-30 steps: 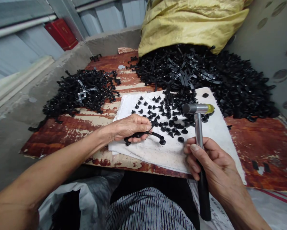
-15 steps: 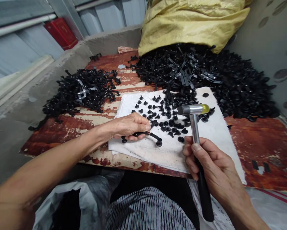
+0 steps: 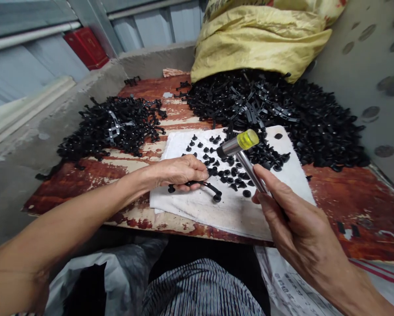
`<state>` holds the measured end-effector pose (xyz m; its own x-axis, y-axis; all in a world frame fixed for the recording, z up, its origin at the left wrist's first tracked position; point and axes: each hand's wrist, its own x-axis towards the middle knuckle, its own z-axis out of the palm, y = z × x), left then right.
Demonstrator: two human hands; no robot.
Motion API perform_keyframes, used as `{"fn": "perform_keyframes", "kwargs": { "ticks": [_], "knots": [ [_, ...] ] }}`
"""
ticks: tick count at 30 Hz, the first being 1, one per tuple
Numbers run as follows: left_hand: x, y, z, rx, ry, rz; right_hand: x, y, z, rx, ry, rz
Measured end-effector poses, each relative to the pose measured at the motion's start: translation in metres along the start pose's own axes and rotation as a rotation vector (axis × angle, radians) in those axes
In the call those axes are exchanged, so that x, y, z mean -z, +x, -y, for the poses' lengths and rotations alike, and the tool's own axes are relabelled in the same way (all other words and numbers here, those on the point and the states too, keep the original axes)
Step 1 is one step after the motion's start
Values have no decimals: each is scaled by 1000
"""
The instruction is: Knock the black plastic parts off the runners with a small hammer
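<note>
My left hand is closed on a black jointed plastic part with round feet at its ends, held low over the white cloth. Part of that piece is hidden under my fingers. My right hand grips a mallet by its handle; the metal head with a yellow face and a dark face is tilted above the cloth. Under and beside the mallet head, many small black suction-cup-like pieces lie scattered on the cloth.
A heap of black jointed parts lies at the left. Behind the cloth, a larger heap spills from a yellow sack. A red box stands against the wall. The table's worn board shows at the right. A grey bag hangs below the edge.
The mallet head has swung left and tilted, its yellow face now higher, as my right hand turned. My left hand stays almost in place with the black part.
</note>
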<state>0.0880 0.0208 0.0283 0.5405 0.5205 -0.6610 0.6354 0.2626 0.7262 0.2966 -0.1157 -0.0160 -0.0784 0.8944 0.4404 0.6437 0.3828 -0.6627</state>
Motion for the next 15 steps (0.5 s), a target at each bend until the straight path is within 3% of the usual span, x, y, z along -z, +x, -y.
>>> {"fn": "perform_keyframes", "kwargs": {
  "ticks": [5,10,13,15],
  "knots": [
    [2,2,6,-48,43,6,3,1,2,95,-125,105],
    [6,4,16,-127,85,63,8,2,15,138,-99,-76],
    [5,7,18,-125,71,46,5,2,10,107,-186,112],
    [4,8,19,-116,67,34,4,1,6,93,-183,150]
  ]
}}
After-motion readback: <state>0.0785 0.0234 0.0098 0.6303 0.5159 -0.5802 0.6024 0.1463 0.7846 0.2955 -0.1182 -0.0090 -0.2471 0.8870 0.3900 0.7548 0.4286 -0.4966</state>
